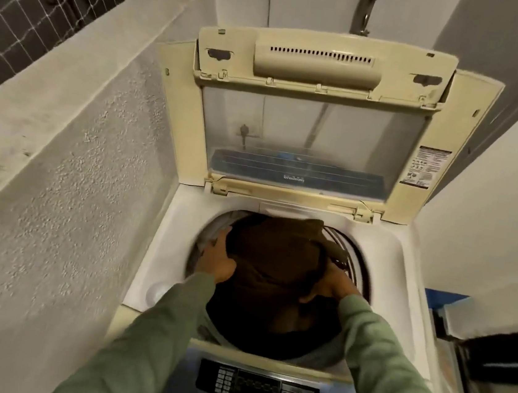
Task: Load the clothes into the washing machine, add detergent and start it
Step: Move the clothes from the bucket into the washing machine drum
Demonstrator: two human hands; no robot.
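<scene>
Both hands are down in the mouth of the washing machine [389, 259], well apart, one on each flank of a bundle of brown cloth [276, 256]. In the head view, the only one, the left hand [216, 261] lies with fingers spread flat against the bundle's left side, pressing rather than gripping. The right hand [334, 285] is half buried in folds on the right side and blurred, so I cannot tell whether its fingers close on the fabric or only push.

The brown cloth sits heaped at the top of the drum, its far edge riding up over the drum's back rim, with some paler clothing [215, 227] showing beneath it at the left of the drum. The lid [309, 137] stands open behind the drum; the control panel [258, 387] lies in front of it.

The bundle looks thick, soft and limp, probably light but bulky, and likely to spring back up. Pushing with flat palms on its crown should work better than pinching, and the raised far edge looks like the part to tuck under the rim. No detergent is visible.
</scene>
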